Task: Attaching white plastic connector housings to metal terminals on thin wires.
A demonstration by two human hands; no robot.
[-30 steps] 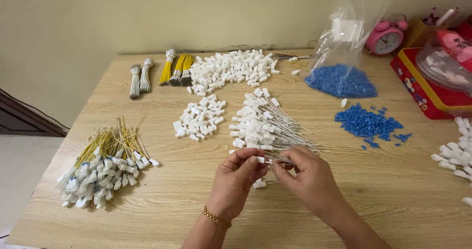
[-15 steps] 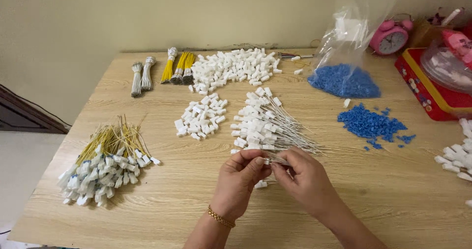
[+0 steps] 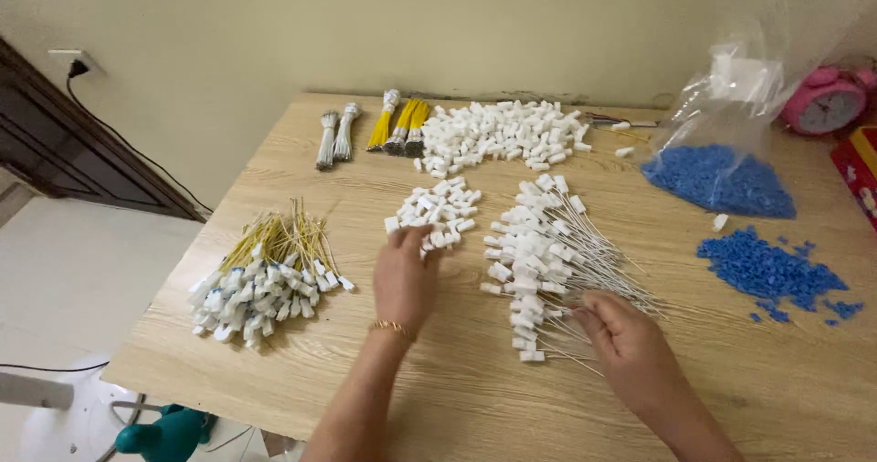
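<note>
The light is soft and even, moderately bright, with a warm yellowish tone on the wall. Shadows are weak: a faint one lies on the desk under the left hand. The clear plastic bag shows pale glare on its folds. The left hand is slightly blurred, while the right hand looks sharper. The straight desk edges bend a little near the frame borders.

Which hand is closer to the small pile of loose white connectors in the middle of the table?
Left. The left hand touches the small pile of white connectors; the right hand rests apart on the white-wire pile.
</note>
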